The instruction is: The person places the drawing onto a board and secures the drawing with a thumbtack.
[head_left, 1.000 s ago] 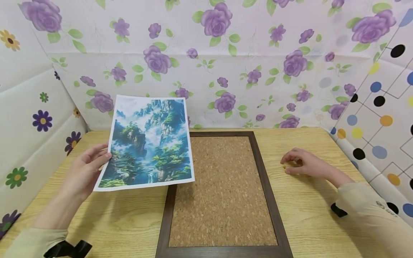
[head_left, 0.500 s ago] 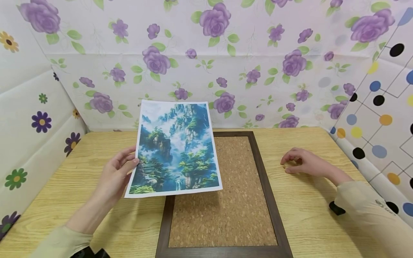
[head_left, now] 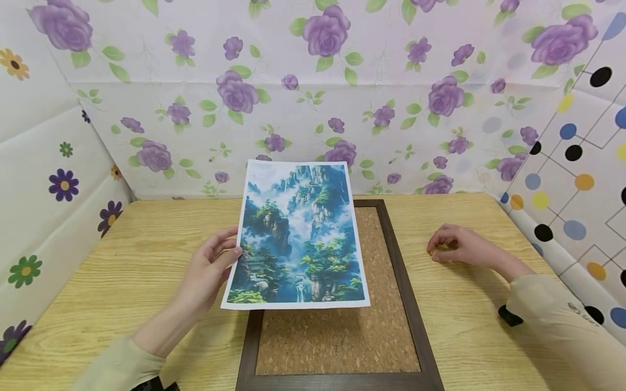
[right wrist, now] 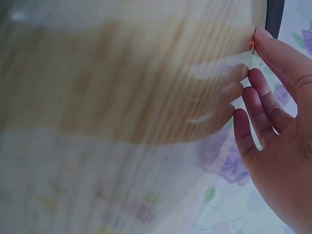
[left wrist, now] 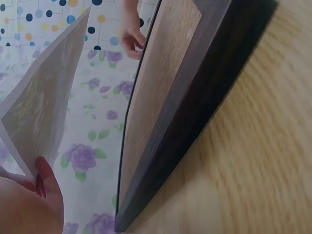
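Pinched by its left edge, a white-bordered print of a misty mountain landscape [head_left: 293,233] is in my left hand [head_left: 210,266]. It is tilted and raised over a cork board [head_left: 337,347] with a dark brown frame [head_left: 413,304], covering much of the board's upper left in the head view. To the right of the board, my right hand [head_left: 457,247] is low with its fingertips at the tabletop. The right wrist view shows its thumb apart from its bent fingers [right wrist: 258,80], with a tiny orange-gold bit [right wrist: 251,43] at the thumb's tip, too small to identify.
The board lies on a light wood-grain table [head_left: 161,233]. Behind it hangs a white cloth with purple roses [head_left: 235,92]. Patterned side panels, flowered at left [head_left: 29,190] and dotted at right [head_left: 582,179], bound the table.
My left hand has carried the print to the right and slightly lower, from the board's left side to over the cork. My right hand has stayed nearly still beside the board.
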Tool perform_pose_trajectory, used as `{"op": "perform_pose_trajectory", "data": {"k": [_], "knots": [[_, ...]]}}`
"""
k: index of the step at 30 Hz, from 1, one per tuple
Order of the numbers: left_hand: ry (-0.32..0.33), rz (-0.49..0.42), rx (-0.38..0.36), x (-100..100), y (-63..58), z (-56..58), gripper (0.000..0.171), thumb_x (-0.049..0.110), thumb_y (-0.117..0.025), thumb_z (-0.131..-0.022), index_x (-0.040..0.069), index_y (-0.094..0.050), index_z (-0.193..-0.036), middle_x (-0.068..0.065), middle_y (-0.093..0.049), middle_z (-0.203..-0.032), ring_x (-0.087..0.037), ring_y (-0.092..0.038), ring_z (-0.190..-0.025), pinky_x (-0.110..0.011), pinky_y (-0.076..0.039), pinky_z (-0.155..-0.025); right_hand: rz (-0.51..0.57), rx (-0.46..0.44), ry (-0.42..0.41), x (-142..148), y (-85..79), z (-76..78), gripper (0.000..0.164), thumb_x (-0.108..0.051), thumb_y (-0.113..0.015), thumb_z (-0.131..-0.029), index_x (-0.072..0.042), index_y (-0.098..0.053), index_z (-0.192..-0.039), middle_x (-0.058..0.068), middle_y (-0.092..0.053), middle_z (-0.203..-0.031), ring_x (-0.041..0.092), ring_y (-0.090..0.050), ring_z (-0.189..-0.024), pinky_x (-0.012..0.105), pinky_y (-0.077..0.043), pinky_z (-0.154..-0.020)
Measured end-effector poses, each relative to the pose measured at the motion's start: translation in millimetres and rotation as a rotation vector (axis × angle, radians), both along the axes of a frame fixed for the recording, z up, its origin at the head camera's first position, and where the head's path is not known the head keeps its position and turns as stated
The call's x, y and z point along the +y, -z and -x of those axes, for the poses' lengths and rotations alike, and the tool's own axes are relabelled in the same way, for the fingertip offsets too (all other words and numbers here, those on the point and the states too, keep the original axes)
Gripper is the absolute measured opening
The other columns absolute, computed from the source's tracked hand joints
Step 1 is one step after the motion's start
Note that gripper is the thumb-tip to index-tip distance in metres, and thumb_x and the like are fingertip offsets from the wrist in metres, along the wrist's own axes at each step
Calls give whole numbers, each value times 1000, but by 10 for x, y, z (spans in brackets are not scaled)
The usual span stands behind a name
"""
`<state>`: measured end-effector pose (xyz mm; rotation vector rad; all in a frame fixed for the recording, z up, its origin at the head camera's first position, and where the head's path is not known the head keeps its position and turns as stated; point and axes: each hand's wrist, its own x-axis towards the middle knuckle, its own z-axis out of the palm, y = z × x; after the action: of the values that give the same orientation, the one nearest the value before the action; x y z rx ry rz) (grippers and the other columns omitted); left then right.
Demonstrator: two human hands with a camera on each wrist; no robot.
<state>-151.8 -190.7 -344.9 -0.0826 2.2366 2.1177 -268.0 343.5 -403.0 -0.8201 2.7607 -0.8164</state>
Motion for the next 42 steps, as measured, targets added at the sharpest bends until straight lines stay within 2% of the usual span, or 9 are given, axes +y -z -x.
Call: {"op": "perform_pose_trajectory", "data": {"k": [6,13,20,24,33,42], "knots": [[0,6,-16,127,79,-1,46,11,-52,-102,12,-41,-147,10,-57,-108,-2,-59,-93,-18,-53,-77,2,9,-6,-2,4,-3,8,-29,-73,-90,-30,-71,-97,-4,-62,-104,8,-56,-93,25,-51,-78],[-7,-2,-32,294,255,-8,43,8,-51,-101,14,-45,-144,7,-56,-108,-3,-59,-92,-19,-52,-75,8,11,-17,-16,-18,-15,6,-27,-72,-90,-30,-71,-96,-4,-62,-103,7,-57,-91,24,-53,-78],[-13,96,-15,459,406,-76,44,8,-55,-100,15,-49,-143,-3,-58,-108,-5,-60,-88,-21,-52,-74,-1,9,-17,-29,-27,-22,5,-26,-73,-90,-28,-71,-95,-4,-62,-102,5,-58,-90,24,-55,-79],[-6,91,-23,505,463,-105,43,7,-55,-99,17,-51,-141,-4,-57,-107,-7,-59,-88,-21,-52,-75,-7,2,-7,-32,-27,-19,5,-26,-72,-90,-28,-71,-95,-3,-62,-102,5,-59,-91,24,-56,-80],[34,114,-23,518,524,-129,46,6,-56,-99,17,-49,-142,-7,-56,-109,-11,-56,-87,-23,-51,-73,-22,20,-2,-43,-40,-15,5,-26,-73,-90,-29,-72,-94,-4,-62,-101,4,-59,-90,25,-56,-80],[81,118,-33,501,518,-139,50,7,-56,-99,19,-45,-146,-8,-55,-110,-11,-57,-87,-25,-51,-74,-28,9,5,-33,-30,-10,5,-27,-72,-90,-29,-71,-94,-4,-63,-102,3,-60,-90,25,-56,-80]]}}
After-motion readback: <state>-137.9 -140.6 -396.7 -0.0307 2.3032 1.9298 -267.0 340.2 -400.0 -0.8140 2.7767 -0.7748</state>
